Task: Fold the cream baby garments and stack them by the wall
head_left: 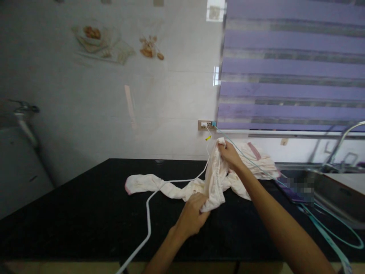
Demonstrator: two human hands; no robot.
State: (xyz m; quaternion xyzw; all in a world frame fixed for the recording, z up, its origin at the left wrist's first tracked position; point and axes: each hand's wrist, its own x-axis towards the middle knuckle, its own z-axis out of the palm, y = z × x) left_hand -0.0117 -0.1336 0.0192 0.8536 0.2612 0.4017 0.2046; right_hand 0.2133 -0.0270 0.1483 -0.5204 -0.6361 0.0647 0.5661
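A cream garment (214,182) with a long sleeve or leg is bunched over a black countertop. Its long part (142,183) lies stretched to the left and ends in a pinkish cuff. My left hand (193,214) is closed on the lower edge of the raised section. Higher up and to the right, my right hand (230,154) pinches the top edge, so the cloth stands up between both hands. Behind my right arm lies more cream cloth (261,163) with a pink band; whether it belongs to the same garment I cannot tell.
A white cord (148,213) runs from the wall socket (207,125) across the garment's long part to the counter's front. A thin teal cable (245,156) passes behind my right arm to a phone-like object (296,192) beside the sink (339,201). A purple blind (285,68) hangs behind.
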